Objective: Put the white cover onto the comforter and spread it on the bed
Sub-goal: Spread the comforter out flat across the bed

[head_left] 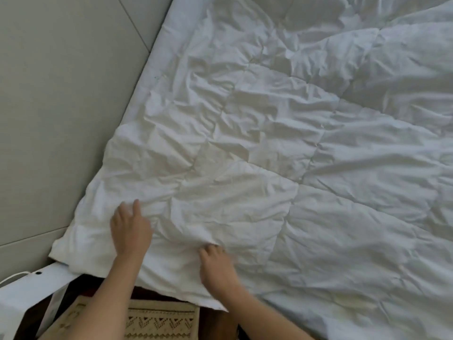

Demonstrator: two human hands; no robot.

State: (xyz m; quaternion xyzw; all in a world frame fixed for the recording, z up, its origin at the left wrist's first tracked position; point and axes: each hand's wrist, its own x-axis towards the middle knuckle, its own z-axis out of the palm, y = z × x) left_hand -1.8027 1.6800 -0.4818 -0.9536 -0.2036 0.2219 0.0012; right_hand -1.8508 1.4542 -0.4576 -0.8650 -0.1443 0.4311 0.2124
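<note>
A white quilted comforter (282,148) lies wrinkled across the bed and fills most of the view. I cannot tell whether a separate white cover lies over it. Its near left corner (71,249) reaches the bed's corner by the wall. My left hand (130,229) rests flat on the fabric close to that corner, fingers fairly straight and pointing away from me. My right hand (215,263) lies a little to the right near the front edge, its fingers curled into a raised fold of the comforter.
A grey panelled wall (61,94) runs along the bed's left side. A strip of pale sheet (169,45) shows between wall and comforter. A white frame piece with a cable (24,288) sits at the lower left. A patterned beige rug (157,322) covers the floor below.
</note>
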